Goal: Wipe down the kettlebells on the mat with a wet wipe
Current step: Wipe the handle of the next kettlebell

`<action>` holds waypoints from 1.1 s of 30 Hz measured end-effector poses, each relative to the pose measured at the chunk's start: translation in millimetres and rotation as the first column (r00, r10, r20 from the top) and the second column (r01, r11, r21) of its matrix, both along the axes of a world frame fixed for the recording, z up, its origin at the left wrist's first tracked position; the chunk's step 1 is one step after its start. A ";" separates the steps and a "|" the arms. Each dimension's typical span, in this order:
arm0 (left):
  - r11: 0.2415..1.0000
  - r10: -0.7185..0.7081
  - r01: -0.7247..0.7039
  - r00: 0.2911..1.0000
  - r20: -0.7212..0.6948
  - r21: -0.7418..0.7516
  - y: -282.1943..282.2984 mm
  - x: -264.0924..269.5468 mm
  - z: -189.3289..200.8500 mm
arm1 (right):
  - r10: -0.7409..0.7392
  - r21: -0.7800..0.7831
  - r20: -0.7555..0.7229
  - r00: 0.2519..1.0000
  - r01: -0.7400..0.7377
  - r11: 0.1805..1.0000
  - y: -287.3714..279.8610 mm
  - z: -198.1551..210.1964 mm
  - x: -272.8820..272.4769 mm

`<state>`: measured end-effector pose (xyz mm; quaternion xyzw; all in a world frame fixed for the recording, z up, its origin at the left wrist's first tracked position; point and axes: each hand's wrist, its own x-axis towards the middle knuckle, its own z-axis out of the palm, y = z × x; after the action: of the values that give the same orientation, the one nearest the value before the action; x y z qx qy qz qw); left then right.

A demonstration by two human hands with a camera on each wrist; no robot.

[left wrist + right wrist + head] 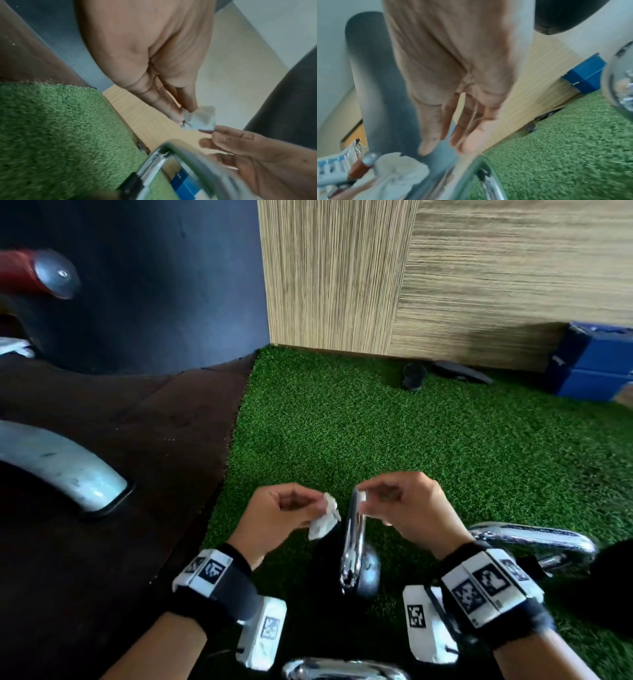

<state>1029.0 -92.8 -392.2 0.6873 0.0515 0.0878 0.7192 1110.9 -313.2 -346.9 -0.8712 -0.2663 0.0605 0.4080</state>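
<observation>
A chrome-handled kettlebell (354, 537) with a dark ball stands on the green turf mat (376, 422) between my hands. My left hand (318, 505) pinches a crumpled white wet wipe (325, 520) just left of the handle's top. In the left wrist view the wipe (200, 119) hangs from my left hand's fingertips (180, 115) above the handle (171, 152). My right hand (371, 501) hovers at the handle's top with loosely straight fingers (453, 135), gripping nothing I can see. One right fingertip (214, 131) touches the wipe's lower edge.
A second kettlebell's chrome handle (534, 537) lies to the right, a third (342, 671) at the bottom edge. Blue boxes (596, 361) and small black items (414, 376) sit by the wood-panel wall. Dark rubber flooring and a metal machine leg (68, 470) lie left.
</observation>
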 end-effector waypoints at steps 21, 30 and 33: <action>0.684 -0.282 0.494 0.858 -0.430 0.537 2.8 27.5 -27.3 | -0.378 0.120 -0.180 0.908 0.401 0.908 1.5 -30.2 12.9; 0.529 -0.386 0.482 0.870 -0.307 0.699 -28.6 29.0 -95.3 | -0.396 -0.130 -0.164 0.904 0.378 0.917 17.4 -78.6 20.6; 0.599 -0.382 0.423 0.897 -0.222 0.680 -29.5 25.3 -97.4 | -0.357 -0.142 -0.185 0.916 0.334 0.932 22.9 -80.7 19.2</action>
<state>1054.3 -122.3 -489.7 0.9066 -0.1234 -0.0820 0.3951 1130.1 -290.3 -427.6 -0.9141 -0.0604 0.0922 0.3902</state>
